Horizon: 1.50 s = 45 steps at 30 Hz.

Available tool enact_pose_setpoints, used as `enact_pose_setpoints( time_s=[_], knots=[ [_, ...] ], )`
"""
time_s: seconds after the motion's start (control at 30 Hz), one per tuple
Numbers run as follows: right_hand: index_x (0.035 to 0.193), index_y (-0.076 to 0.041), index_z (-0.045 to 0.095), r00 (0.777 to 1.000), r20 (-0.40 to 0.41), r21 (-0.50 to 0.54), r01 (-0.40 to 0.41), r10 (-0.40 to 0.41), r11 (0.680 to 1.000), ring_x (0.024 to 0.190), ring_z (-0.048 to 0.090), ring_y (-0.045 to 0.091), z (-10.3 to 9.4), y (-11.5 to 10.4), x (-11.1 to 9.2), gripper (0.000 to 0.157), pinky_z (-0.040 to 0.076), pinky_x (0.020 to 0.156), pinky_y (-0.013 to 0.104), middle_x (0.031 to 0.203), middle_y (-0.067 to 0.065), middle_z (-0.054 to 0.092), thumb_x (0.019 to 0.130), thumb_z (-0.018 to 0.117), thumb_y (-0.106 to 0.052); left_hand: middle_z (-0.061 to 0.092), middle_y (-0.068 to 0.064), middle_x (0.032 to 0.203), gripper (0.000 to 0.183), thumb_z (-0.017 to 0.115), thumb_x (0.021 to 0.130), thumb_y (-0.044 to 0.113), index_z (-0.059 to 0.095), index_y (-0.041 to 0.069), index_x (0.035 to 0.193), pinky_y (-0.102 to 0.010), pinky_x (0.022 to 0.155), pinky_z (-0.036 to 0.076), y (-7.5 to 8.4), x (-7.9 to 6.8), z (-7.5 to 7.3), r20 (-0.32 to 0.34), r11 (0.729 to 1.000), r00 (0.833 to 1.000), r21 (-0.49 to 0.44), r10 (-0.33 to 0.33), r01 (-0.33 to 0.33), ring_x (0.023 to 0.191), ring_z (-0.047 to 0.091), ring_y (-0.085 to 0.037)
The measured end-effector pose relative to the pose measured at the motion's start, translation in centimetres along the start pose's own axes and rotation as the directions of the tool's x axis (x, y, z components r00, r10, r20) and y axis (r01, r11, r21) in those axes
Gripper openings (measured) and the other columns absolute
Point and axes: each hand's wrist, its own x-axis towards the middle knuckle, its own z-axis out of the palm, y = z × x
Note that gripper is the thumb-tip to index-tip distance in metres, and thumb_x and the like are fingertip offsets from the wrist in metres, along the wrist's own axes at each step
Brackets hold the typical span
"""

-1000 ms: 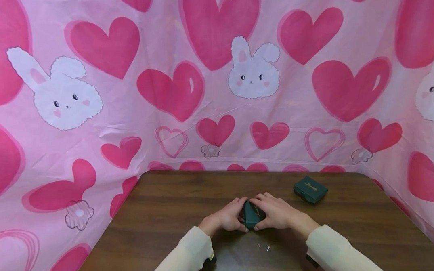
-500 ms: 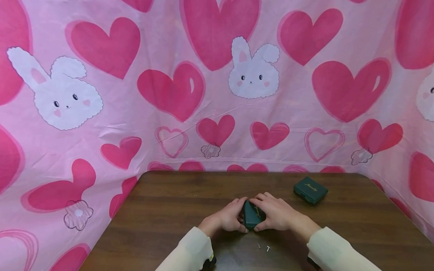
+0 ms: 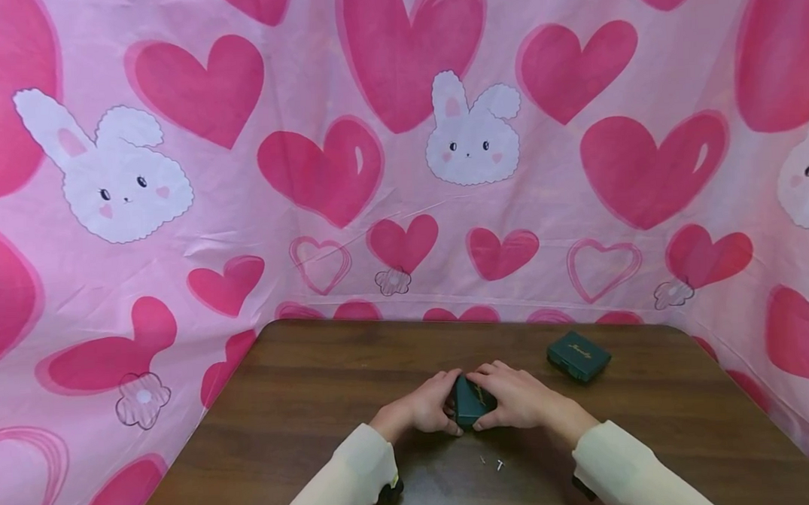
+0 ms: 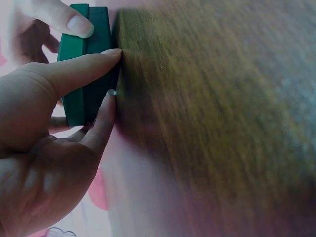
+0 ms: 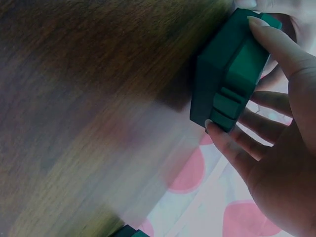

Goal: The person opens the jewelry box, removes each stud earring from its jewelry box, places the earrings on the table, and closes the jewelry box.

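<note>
A small dark green jewelry box (image 3: 471, 408) with gold lettering on its lid sits on the table between both hands. My left hand (image 3: 426, 405) grips its left side, thumb at the near end and fingers at the far end. From the right, my right hand (image 3: 523, 395) holds the same box, covering part of the lettering. In the right wrist view the box (image 5: 231, 64) shows a clasp-like raised part on its side, and its lid is down. The left wrist view shows fingertips against the box (image 4: 74, 48) close to the tabletop.
A second green jewelry box (image 3: 580, 356), with gold lettering, lies farther back on the right. Two tiny items, one a silvery T-shaped piece (image 3: 500, 465) and one thin sliver (image 3: 483, 460), lie nearer on the brown wooden table (image 3: 303, 407). Pink heart-patterned cloth (image 3: 402, 207) surrounds the table.
</note>
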Motion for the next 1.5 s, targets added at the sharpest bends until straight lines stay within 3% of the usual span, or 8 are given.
enact_pose_setpoints(
  time_s=[0.27, 0.8, 1.17, 1.5],
  knots=[
    [0.141, -0.006, 0.058, 1.0, -0.021, -0.039, 0.01, -0.011, 0.999, 0.122, 0.05, 0.03, 0.1, -0.26, 0.02, 0.083, 0.051, 0.088, 0.057, 0.136, 0.01, 0.058, 0.078, 0.085, -0.052, 0.046, -0.004, 0.13, 0.102, 0.091, 0.077, 0.016, 0.03, 0.01, 0.158, -0.029, 0.099, 0.049, -0.11, -0.23, -0.19, 0.007, 1.0, 1.0, 0.029, -0.008, 0.008, 0.102, 0.052, -0.013],
    [0.14, -0.007, 0.06, 0.999, -0.01, 0.024, -0.043, 0.043, 0.999, 0.123, 0.051, 0.031, -0.3, -0.38, 0.03, 0.081, 0.048, 0.093, 0.061, 0.135, 0.01, 0.058, 0.078, 0.084, -0.054, 0.048, -0.003, 0.132, 0.101, 0.092, 0.076, 0.014, 0.03, 0.009, 0.156, -0.031, 0.101, 0.049, -0.27, -0.25, -0.19, 0.0, 1.0, 1.0, 0.009, 0.002, -0.002, 0.104, 0.052, -0.013],
    [0.14, -0.008, 0.06, 0.993, -0.019, 0.028, -0.113, 0.113, 0.993, 0.121, 0.052, 0.03, -0.65, -0.48, -0.06, 0.083, 0.048, 0.092, 0.061, 0.136, 0.011, 0.059, 0.076, 0.084, -0.056, 0.049, 0.003, 0.115, 0.077, 0.092, 0.074, 0.008, 0.049, 0.014, 0.137, -0.026, 0.092, 0.05, -0.3, -0.22, -0.37, 0.001, 0.999, 0.999, -0.017, 0.033, -0.033, 0.098, 0.051, -0.011],
    [0.138, -0.007, 0.062, 0.996, -0.042, 0.007, -0.082, 0.082, 0.997, 0.117, 0.053, 0.03, -0.38, -0.38, -0.16, 0.082, 0.051, 0.086, 0.058, 0.132, 0.012, 0.06, 0.076, 0.085, -0.055, 0.052, 0.002, 0.119, 0.081, 0.094, 0.073, 0.026, 0.05, 0.01, 0.14, -0.03, 0.097, 0.047, -0.57, 0.28, 0.13, -0.027, 0.999, 0.999, 0.019, 0.03, -0.029, 0.102, 0.049, -0.011]
  ],
)
